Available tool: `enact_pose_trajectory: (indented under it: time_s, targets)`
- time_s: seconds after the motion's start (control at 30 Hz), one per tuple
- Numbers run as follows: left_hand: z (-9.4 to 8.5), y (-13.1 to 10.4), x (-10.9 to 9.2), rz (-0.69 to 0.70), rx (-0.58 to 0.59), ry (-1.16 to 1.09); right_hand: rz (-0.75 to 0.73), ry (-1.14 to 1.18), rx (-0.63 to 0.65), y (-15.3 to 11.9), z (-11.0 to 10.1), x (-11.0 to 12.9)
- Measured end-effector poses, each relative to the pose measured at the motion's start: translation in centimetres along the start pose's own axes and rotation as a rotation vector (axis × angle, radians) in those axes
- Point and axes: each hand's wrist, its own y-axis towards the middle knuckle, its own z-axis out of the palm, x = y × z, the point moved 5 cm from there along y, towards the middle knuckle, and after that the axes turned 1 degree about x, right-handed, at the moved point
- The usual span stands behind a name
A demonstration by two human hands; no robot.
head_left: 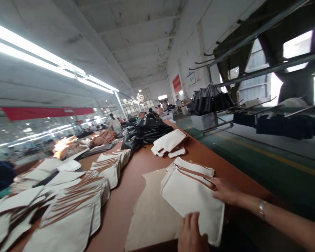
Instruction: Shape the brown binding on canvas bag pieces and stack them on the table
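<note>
A small stack of white fabric panels with brown edging (193, 190) lies fanned over a beige sheet (152, 210) at the table's near edge. My right hand (224, 190), with a metal band on the wrist, grips the right edge of the panels, fingertips partly hidden among the layers. At the near edge of the top panel, my left hand (192, 232) has its fingers curled and closed on the white cloth. Beyond the stack sits a folded white bundle (170, 141).
On the brown table (115, 210), rows of overlapping white panels (78, 199) spread along the left. A black leather-like heap (148, 131) stands further back. Black bags (211, 101) and a metal rack (267, 63) are at the right, beside a green floor (238, 150).
</note>
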Motion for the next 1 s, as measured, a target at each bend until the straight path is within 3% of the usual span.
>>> enact_pose_trajectory:
  time_s: [0.13,0.27,0.37,0.47,0.6,0.67,0.73,0.87,1.0]
  targets:
    - [1.6,6.5,-1.8,0.136,0.039,0.059,-0.121,0.332,-0.078,0.1,0.4,-0.2]
    - [2.3,10.4,-3.9,0.317,0.15,0.129,-0.201,0.514,-0.006,-0.2,0.1,-0.6]
    - [2.0,11.3,-4.9,0.391,0.202,0.198,-0.217,0.598,0.124,0.3,-0.1,-1.3]
    - [1.2,11.2,-5.7,0.431,0.2,0.253,-0.112,0.659,0.251,2.0,1.4,-3.0]
    - [-0.8,10.3,-6.4,0.449,0.16,0.269,-0.022,0.531,0.177,4.9,4.7,-5.7]
    - [-3.1,10.0,-6.0,0.403,0.1,0.252,-0.015,0.497,0.141,5.6,6.1,-6.5]
    - [-6.8,9.6,-5.1,0.316,-0.001,0.214,-0.006,0.494,0.129,5.7,6.9,-6.9]
    - [-16.5,7.7,-3.3,0.181,-0.214,0.059,-0.011,0.486,0.087,4.9,6.6,-6.5]
    - [-25.4,3.8,-1.9,0.088,-0.431,-0.099,0.007,0.461,0.028,3.9,5.7,-5.4]
